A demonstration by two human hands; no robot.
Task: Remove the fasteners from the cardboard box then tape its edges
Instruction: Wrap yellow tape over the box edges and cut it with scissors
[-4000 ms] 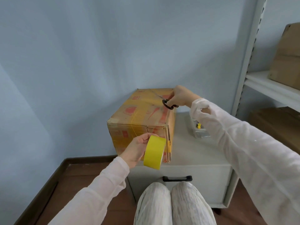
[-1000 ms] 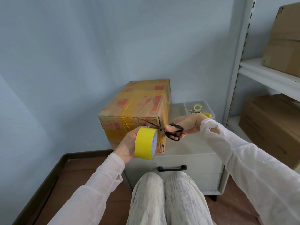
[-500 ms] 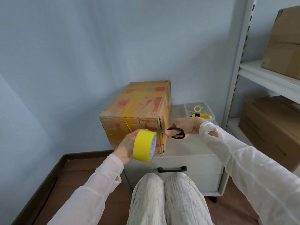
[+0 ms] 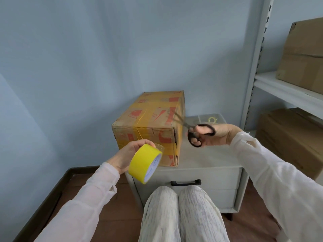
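A brown cardboard box [image 4: 148,126], patched with yellow tape and red print, stands on the left part of a pale grey bench [image 4: 209,159] with a black drawer handle. The left hand [image 4: 127,154] grips a yellow roll of tape [image 4: 145,163] just in front of the box's near face. The right hand [image 4: 216,135], to the right of the box, holds black-handled scissors [image 4: 189,127], fingers through the loops; the blurred blades point at the box's upper right edge.

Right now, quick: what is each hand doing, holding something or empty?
Left hand: holding the yellow tape roll, fingers curled round it.
Right hand: holding the black scissors, fingers through the handles, blades toward the cardboard box.
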